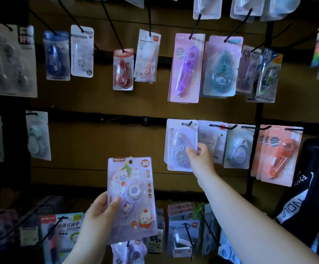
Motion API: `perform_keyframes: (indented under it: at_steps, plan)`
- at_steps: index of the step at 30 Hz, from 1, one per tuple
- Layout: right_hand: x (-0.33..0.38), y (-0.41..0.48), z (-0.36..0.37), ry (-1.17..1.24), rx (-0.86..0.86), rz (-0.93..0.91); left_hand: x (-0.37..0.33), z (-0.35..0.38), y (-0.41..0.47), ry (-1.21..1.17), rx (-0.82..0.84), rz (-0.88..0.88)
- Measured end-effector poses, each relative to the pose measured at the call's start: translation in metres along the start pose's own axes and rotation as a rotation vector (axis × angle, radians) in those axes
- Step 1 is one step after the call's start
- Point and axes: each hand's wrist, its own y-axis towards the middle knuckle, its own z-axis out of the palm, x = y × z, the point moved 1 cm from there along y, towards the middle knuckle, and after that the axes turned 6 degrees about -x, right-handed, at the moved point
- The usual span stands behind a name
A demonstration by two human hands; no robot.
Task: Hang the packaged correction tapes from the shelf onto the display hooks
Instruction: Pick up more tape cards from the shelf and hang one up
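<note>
My left hand (99,212) grips a lilac correction tape pack (133,197) with cat drawings and a "30" badge, held upright in front of the board at lower centre. My right hand (200,156) reaches up and pinches the right edge of a pale "Moon" correction tape pack (179,143), which hangs on a black hook (188,123) in the middle row. An empty hook (114,119) sticks out of the black rail to the left of that pack.
A brown board carries rows of black hooks with hanging packs: purple (186,67) and teal (220,67) ones above, white (238,147) and orange (279,155) ones to the right. More packs (63,231) hang along the bottom. A black bag (307,180) stands at the right.
</note>
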Motion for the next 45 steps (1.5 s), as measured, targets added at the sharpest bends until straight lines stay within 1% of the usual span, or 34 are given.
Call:
perform_keyframes:
  at_steps: [7, 13, 16, 17, 18, 19, 22, 24, 26, 30, 35, 40, 45]
  plan:
    - [-0.008, -0.006, -0.006, -0.009, 0.004, 0.019, -0.005, 0.0, -0.003, 0.008, -0.013, 0.012]
    - [-0.005, -0.016, -0.019, -0.022, -0.033, 0.022, -0.015, 0.002, -0.014, -0.002, 0.001, 0.025]
    - [0.001, -0.031, -0.024, 0.02, -0.09, -0.035, -0.025, 0.004, -0.018, -0.045, 0.019, 0.034]
    - [0.007, -0.039, -0.024, 0.04, -0.077, -0.066, -0.028, 0.005, -0.019, -0.061, 0.035, 0.044]
    - [0.013, -0.047, -0.023, 0.064, -0.028, -0.098, -0.033, 0.007, -0.019, -0.069, 0.051, 0.065]
    - [0.018, -0.055, -0.021, 0.09, 0.057, -0.128, -0.038, 0.008, -0.02, -0.071, 0.066, 0.093]
    - [0.037, -0.079, -0.012, 0.154, 0.366, -0.175, -0.054, 0.016, -0.018, -0.073, 0.106, 0.187]
    - [0.044, -0.084, -0.005, 0.129, 0.447, -0.222, -0.064, 0.021, -0.015, -0.06, 0.107, 0.235]
    - [0.048, -0.082, 0.001, 0.096, 0.441, -0.245, -0.071, 0.025, -0.009, -0.05, 0.078, 0.255]
    - [0.048, -0.075, 0.007, 0.099, 0.408, -0.184, -0.074, 0.031, 0.002, -0.022, 0.052, 0.233]
    - [0.044, -0.072, 0.009, 0.101, 0.391, -0.14, -0.068, 0.037, 0.009, -0.044, 0.062, 0.183]
    - [0.043, -0.068, 0.007, 0.103, 0.367, -0.134, -0.067, 0.042, 0.013, -0.056, 0.057, 0.189]
    - [0.042, -0.063, 0.01, 0.09, 0.361, -0.11, -0.068, 0.044, 0.017, -0.015, 0.043, 0.194]
